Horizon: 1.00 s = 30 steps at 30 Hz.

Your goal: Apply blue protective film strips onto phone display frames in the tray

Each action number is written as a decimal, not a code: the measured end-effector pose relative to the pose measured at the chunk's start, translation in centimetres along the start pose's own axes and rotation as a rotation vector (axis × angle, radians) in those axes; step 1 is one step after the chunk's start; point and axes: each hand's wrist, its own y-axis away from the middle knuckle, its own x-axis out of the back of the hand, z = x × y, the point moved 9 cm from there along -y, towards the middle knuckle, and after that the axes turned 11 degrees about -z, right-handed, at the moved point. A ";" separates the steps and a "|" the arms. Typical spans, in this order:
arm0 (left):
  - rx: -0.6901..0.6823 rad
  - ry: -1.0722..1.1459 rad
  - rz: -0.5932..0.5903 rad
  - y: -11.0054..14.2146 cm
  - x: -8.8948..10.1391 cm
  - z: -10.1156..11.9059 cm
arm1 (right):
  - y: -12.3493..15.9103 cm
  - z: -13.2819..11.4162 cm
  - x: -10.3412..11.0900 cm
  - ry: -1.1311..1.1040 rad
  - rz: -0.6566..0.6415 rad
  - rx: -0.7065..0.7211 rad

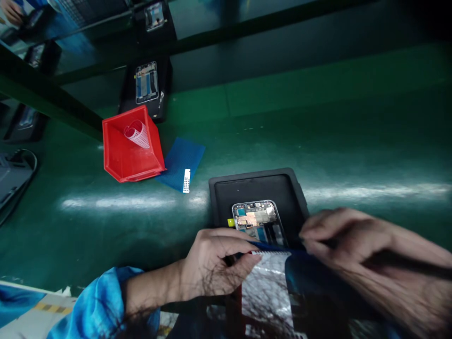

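My left hand (221, 261) pinches the top edge of a dark blue sheet with a pale, glossy strip (270, 287) on it, perforated along its edge. My right hand (348, 240) is raised at the right end of this sheet, thumb and fingers pressed together; it is blurred, and what it holds, if anything, I cannot make out. Behind the sheet lies an opened phone (256, 216), its circuit board showing and a yellow tab (230, 222) at its left side. The phone rests in a black tray (261, 181); the sheet and my left hand hide its lower part.
Left of the tray lies a blue sheet (181, 155) bearing a white dotted strip (187, 181). It touches a red bin (122, 157) holding a rolled white perforated sheet (138, 134). Farther back are other trayed phones (147, 82). At upper left shows another person's hand (13, 12).
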 end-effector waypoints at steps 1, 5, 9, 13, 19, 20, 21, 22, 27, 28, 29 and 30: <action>-0.023 -0.014 -0.013 0.0 -0.1 0.2 | -0.6 0.0 0.1 -0.011 0.022 -0.014; -0.076 -0.075 -0.018 0.0 -0.3 0.6 | -2.9 1.1 -0.5 -0.012 0.017 -0.084; -0.084 -0.113 0.001 0.1 -0.3 0.6 | -4.0 2.2 -0.9 -0.022 0.013 -0.107; -0.089 -0.115 0.000 0.1 -0.3 0.8 | -3.9 2.5 -1.0 -0.006 0.011 -0.108; -0.088 -0.097 0.000 0.1 -0.2 0.8 | -4.1 2.2 -1.3 0.018 0.007 -0.081; -0.089 -0.098 0.004 0.1 -0.1 0.8 | -4.1 2.1 -1.3 0.019 0.009 -0.075; -0.091 -0.100 0.010 0.1 -0.1 0.8 | -4.1 2.0 -1.3 0.021 0.010 -0.067; -0.094 -0.102 0.015 0.1 -0.1 0.8 | -4.1 1.9 -1.3 0.026 0.010 -0.062; -0.106 -0.119 0.024 0.0 -0.1 1.0 | -3.9 1.7 -1.4 0.058 0.006 -0.037; -0.107 -0.123 0.025 0.0 -0.1 1.1 | -3.8 1.7 -1.5 0.064 0.000 -0.028; -0.106 -0.127 0.028 0.1 -0.1 1.1 | -3.8 1.7 -1.5 0.070 -0.006 -0.017; -0.106 -0.131 0.029 0.1 -0.1 1.1 | -3.7 1.6 -1.6 0.076 -0.013 -0.003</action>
